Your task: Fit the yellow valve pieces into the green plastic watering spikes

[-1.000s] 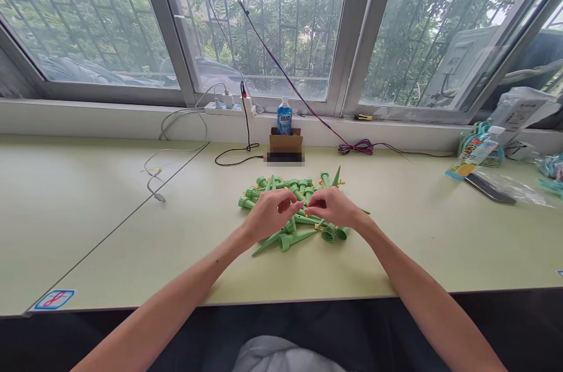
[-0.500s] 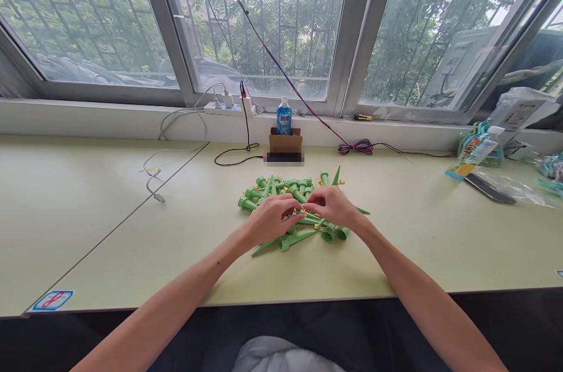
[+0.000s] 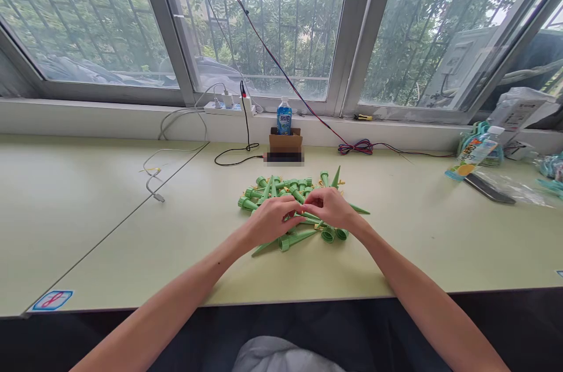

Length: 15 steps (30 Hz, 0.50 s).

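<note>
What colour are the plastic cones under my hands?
The plastic cones are light green, clearest in the head view.

I see a heap of green plastic spikes (image 3: 297,193), lying tangled on the surface (image 3: 431,213) at all angles. Small yellow bits (image 3: 342,182) poke out; two open ends (image 3: 328,235) face the near edge.

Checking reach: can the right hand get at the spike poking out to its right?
Probably yes: that spike has its tip exposed close beside the right hand, nothing over it, though that hand looks busy.
</note>
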{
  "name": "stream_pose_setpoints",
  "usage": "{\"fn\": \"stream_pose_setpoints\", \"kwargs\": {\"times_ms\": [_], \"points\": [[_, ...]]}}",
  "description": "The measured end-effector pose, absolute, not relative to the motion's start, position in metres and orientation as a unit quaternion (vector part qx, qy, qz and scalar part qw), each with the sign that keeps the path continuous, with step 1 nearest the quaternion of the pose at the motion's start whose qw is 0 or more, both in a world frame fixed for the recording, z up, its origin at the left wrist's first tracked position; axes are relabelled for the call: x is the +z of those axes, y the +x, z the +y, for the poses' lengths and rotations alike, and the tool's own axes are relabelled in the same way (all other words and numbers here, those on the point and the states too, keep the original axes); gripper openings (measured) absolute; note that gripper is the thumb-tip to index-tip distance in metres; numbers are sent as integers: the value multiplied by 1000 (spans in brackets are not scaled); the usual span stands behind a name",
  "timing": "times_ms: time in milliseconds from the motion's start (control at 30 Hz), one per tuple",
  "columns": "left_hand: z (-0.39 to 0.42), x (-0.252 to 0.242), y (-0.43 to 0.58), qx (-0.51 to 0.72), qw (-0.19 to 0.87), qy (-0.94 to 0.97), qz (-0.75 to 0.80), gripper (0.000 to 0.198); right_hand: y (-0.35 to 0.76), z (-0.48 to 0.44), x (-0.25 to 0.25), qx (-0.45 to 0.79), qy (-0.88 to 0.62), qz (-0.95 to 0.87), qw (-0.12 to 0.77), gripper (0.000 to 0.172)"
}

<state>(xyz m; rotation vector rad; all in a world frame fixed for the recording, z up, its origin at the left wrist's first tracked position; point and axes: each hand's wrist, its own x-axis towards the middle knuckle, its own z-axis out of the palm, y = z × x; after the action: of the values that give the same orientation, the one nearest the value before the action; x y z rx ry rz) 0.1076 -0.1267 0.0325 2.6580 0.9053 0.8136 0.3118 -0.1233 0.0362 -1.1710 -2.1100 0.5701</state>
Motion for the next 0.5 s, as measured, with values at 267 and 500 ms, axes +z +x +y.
{"fn": "stream_pose_setpoints", "kwargs": {"times_ms": [267, 500], "points": [[-125, 31, 107, 268, 88, 906, 317, 22, 310, -125, 36, 219, -442, -804, 332, 22], [-127, 33, 108, 282, 81, 909, 295, 25, 309, -125, 36, 225, -437, -808, 325, 21]]}}
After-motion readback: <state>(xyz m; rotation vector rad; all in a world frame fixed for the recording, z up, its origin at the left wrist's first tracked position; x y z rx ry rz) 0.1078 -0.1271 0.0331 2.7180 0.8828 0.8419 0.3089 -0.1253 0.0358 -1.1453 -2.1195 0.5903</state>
